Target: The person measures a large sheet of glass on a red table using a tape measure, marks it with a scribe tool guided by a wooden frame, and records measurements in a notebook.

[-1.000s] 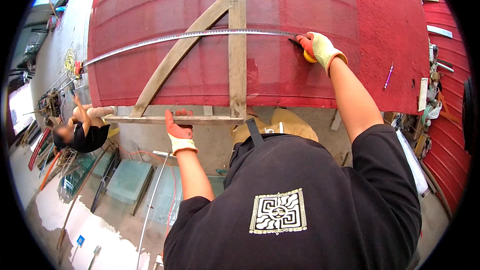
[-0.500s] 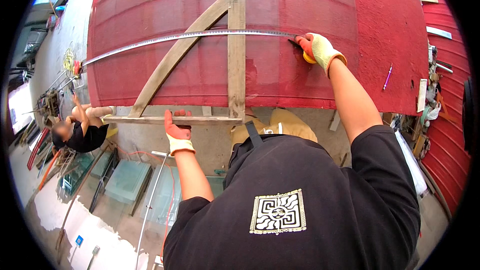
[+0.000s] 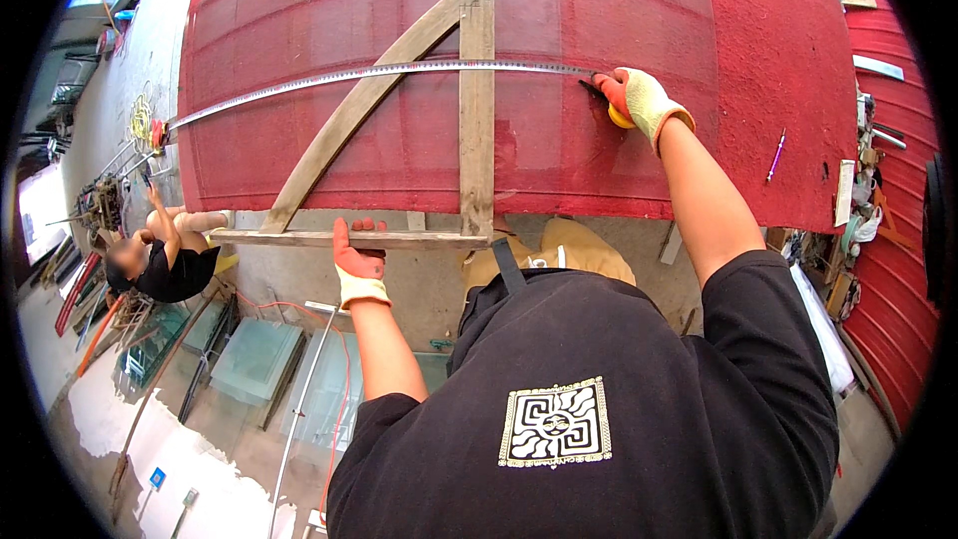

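A yellow-and-black tape measure (image 3: pixel 621 119) is gripped in my right hand (image 3: pixel 649 105), which wears a red-and-cream glove. Its metal blade (image 3: pixel 339 76) stretches leftward to the far left edge of the red table (image 3: pixel 778 70), crossing over a wooden square (image 3: pixel 477 150) with a curved diagonal brace. My left hand (image 3: pixel 359 265), gloved the same way, is closed around the square's bottom rail at the table's near edge, thumb on top. Beneath the square, a clear, shiny sheet (image 3: pixel 579 155), apparently glass, covers much of the red surface.
A purple pen (image 3: pixel 776 155) lies at the table's right. To the left a person (image 3: pixel 170 260) in black crouches beside the table. Glass sheets (image 3: pixel 254 359) and a long metal bar (image 3: pixel 302 409) are at lower left. A corrugated red wall (image 3: pixel 903 230) stands at right.
The whole view has shifted very slightly. Both hands keep their holds, and the tape blade stays stretched across the wooden square.
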`<control>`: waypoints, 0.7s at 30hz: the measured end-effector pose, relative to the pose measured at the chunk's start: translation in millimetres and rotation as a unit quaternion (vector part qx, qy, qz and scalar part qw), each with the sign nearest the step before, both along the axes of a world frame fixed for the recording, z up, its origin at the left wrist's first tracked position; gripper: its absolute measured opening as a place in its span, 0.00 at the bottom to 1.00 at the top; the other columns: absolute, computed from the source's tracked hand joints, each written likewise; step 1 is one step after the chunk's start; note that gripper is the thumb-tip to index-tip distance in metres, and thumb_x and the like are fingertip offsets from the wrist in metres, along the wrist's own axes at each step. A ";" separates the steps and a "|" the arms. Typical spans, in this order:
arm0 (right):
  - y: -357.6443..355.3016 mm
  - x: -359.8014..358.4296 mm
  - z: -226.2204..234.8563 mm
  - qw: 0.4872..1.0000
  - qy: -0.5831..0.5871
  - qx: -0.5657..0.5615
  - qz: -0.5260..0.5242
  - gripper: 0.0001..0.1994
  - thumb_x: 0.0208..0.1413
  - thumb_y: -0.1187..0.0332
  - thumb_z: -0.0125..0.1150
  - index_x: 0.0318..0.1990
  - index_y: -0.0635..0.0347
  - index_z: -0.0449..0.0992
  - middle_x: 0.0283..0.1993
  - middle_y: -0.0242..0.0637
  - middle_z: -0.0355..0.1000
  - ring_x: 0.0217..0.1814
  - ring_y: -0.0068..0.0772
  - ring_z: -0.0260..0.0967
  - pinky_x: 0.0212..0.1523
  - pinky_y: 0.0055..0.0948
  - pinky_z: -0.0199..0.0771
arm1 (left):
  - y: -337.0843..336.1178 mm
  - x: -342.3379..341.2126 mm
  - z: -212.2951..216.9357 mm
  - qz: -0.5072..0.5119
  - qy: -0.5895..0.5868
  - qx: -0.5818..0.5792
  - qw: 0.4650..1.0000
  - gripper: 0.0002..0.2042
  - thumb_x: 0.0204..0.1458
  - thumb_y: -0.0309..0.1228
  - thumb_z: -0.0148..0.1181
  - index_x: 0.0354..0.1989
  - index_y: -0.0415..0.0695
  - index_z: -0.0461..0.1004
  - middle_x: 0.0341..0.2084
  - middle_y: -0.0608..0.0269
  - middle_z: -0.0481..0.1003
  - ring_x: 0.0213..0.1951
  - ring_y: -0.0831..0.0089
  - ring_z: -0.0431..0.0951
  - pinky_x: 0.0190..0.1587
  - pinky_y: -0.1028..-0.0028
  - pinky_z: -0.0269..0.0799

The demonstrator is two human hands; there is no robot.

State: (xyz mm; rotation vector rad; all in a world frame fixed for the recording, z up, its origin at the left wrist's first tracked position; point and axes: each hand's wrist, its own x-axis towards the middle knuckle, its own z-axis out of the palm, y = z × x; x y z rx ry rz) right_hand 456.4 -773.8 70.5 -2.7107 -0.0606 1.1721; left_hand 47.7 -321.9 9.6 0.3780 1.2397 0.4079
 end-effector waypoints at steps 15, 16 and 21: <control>-2.4 -4.9 2.3 0.999 -0.039 0.028 -0.001 0.33 0.73 0.39 0.53 0.68 0.59 0.77 0.68 0.55 0.77 0.72 0.59 0.73 0.70 0.45 0.72 | 1.3 -0.6 -1.7 -0.004 0.005 -0.016 1.000 0.11 0.65 0.40 0.69 0.46 0.51 0.74 0.38 0.69 0.78 0.42 0.62 0.82 0.60 0.42 0.81; -3.0 -4.8 0.8 0.999 -0.042 0.033 -0.003 0.33 0.73 0.39 0.53 0.68 0.59 0.78 0.68 0.55 0.77 0.72 0.59 0.73 0.70 0.45 0.72 | 0.8 -0.2 -0.9 -0.006 0.009 -0.016 1.000 0.11 0.65 0.40 0.69 0.45 0.50 0.74 0.38 0.69 0.78 0.42 0.62 0.82 0.60 0.42 0.81; -12.1 -5.2 -19.9 0.997 -0.064 0.045 -0.004 0.32 0.73 0.40 0.54 0.66 0.60 0.79 0.66 0.55 0.78 0.71 0.60 0.74 0.69 0.45 0.73 | 1.4 -0.2 1.2 -0.021 -0.002 -0.015 1.000 0.10 0.66 0.38 0.68 0.44 0.49 0.75 0.38 0.67 0.79 0.43 0.62 0.82 0.61 0.43 0.81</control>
